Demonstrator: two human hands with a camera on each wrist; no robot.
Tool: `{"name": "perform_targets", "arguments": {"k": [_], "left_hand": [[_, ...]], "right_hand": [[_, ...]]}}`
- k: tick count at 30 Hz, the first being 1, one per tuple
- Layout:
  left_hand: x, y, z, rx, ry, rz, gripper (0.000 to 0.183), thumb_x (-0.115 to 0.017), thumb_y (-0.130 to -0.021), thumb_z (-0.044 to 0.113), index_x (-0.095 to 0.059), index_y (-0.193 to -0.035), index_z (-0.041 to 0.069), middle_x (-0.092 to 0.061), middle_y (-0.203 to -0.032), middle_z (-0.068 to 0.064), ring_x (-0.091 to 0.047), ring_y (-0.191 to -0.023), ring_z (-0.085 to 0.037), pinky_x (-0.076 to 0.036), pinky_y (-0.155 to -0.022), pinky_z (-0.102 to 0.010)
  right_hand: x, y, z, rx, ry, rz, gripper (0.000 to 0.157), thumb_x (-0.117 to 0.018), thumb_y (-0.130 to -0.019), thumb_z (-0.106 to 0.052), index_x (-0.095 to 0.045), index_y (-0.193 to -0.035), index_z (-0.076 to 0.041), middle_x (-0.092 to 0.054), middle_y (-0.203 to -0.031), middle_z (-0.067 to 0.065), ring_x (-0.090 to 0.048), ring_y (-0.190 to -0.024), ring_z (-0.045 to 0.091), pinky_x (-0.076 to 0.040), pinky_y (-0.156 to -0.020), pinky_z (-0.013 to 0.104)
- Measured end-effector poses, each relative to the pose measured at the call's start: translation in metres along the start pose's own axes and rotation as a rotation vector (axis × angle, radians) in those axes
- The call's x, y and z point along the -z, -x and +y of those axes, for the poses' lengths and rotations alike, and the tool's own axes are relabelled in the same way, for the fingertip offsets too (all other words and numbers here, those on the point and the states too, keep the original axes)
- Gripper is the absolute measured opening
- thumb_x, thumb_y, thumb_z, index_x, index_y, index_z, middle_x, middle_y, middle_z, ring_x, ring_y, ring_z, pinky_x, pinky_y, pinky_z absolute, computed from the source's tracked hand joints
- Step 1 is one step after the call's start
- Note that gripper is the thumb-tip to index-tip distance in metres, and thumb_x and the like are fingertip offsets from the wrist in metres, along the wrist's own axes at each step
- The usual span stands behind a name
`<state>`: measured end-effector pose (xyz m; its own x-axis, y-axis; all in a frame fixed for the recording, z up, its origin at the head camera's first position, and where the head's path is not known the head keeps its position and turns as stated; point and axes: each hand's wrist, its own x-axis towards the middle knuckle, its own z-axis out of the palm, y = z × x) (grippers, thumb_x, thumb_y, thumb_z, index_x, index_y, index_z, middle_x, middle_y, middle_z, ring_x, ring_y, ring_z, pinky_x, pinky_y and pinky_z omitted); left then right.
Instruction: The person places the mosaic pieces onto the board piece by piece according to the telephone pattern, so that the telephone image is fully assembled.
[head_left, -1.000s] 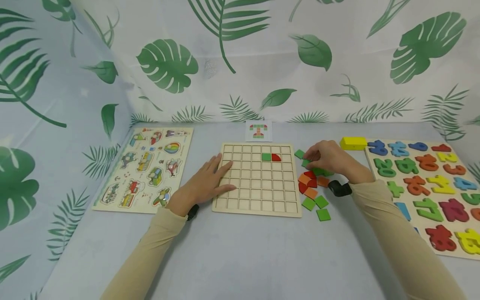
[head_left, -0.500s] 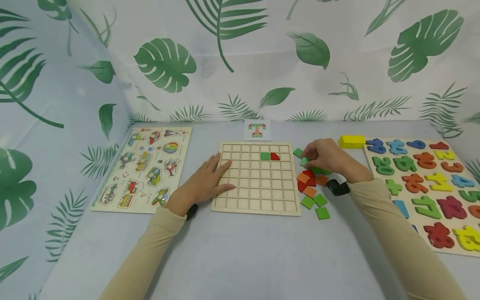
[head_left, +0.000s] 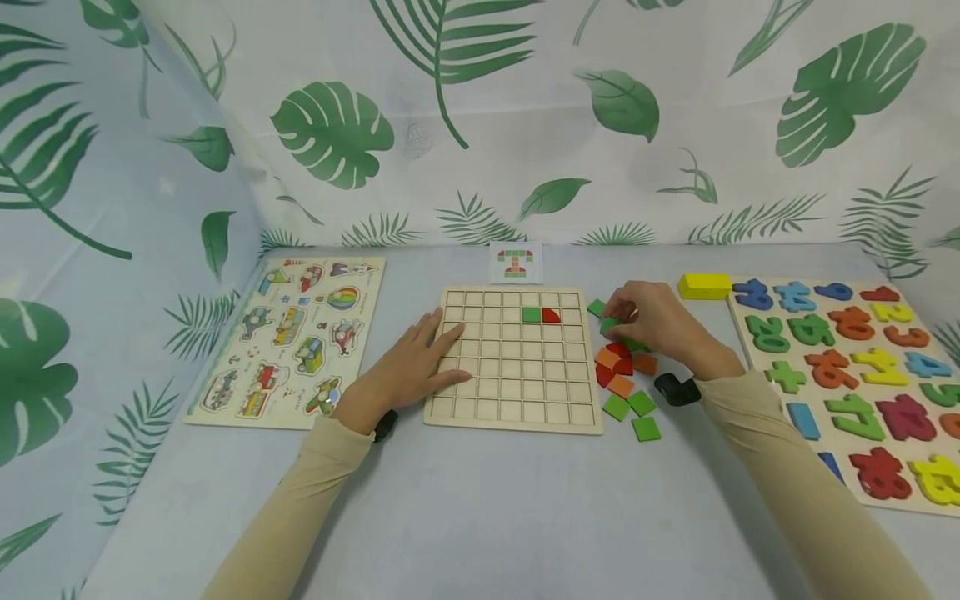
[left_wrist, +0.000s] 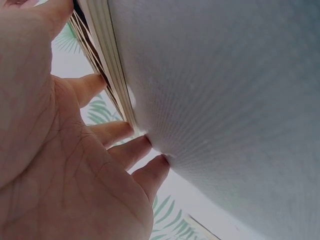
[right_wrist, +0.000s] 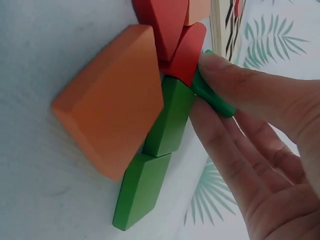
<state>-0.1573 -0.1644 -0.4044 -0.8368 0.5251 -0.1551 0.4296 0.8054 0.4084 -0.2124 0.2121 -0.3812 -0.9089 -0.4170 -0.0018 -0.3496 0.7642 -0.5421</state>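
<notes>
A wooden grid board (head_left: 510,367) lies in the middle of the table. One green square tile (head_left: 532,314) and one red quarter-round tile (head_left: 551,316) sit side by side in its second row. My left hand (head_left: 408,362) rests on the board's left edge with fingers extended; in the left wrist view its fingertips touch the edge. To the right of the board, my right hand (head_left: 652,321) pinches a green tile (right_wrist: 214,95) between thumb and fingers, just over the loose pile. That pile has red tiles (head_left: 621,350), orange tiles (head_left: 621,385) and green tiles (head_left: 647,429).
A small card (head_left: 516,262) with a red, green and orange pattern lies behind the board. At left is a picture puzzle board (head_left: 292,414). A yellow block (head_left: 705,286) and a board of coloured number pieces (head_left: 812,396) are at right.
The right hand stays at the pile, its fingers shifting only slightly around the green tile. The left hand keeps its place on the board.
</notes>
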Motion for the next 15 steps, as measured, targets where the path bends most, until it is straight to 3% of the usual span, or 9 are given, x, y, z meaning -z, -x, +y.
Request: {"name": "perform_targets", "arguments": {"k": [15], "left_hand": [[-0.002,-0.001,-0.002,-0.004,0.004,0.004,0.079,-0.059,-0.107,0.045,-0.025,-0.166,0.004,-0.005,-0.17,-0.032,-0.007,-0.157,-0.05,-0.012,-0.127,-0.057]], "right_hand": [[0.0,-0.002,-0.013,0.133,0.011,0.063,0.015,-0.08,-0.084,0.014,-0.073,-0.093,0.006,-0.07,-0.091,0.014,-0.068,-0.085,0.03,-0.061,-0.081,0.05]]}}
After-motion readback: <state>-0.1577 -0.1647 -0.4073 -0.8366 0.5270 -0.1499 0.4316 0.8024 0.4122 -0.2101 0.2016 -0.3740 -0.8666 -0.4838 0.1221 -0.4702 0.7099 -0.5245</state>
